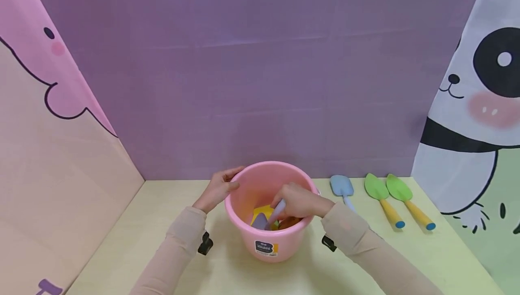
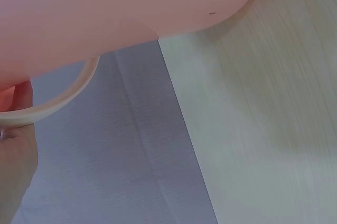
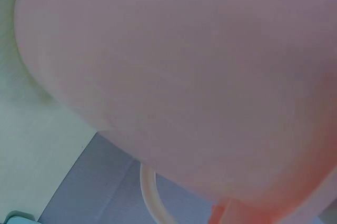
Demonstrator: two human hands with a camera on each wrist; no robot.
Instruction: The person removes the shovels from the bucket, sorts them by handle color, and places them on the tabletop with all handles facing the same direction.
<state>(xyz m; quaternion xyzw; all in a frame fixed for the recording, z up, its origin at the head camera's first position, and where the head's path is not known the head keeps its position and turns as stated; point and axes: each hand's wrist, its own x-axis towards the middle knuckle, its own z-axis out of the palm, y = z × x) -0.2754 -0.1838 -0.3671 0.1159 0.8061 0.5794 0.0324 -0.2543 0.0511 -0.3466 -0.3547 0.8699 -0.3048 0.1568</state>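
Note:
A pink bucket (image 1: 292, 241) stands upright on the table, tilted slightly toward the camera in the head view. My left hand (image 1: 217, 191) grips its left rim, thumb over the edge; the left wrist view shows that hand beside the pale bucket handle (image 2: 68, 95). Reaching inside from the right, my right hand (image 1: 298, 200) holds a lavender toy shovel by its handle (image 1: 278, 210), blade down in the bucket. Around the blade lie a yellow item (image 1: 264, 209) and a brown one (image 1: 289, 222), partly hidden by the hand and rim. The bucket wall (image 3: 158, 77) fills the right wrist view.
Right of the bucket lie a blue toy shovel (image 1: 342, 185) and two green trowels with yellow handles, one nearer (image 1: 377, 187) and one farther right (image 1: 400, 189). A purple cloth (image 1: 260, 82) rises behind the pale wooden table (image 1: 162, 213), with printed panels at both sides.

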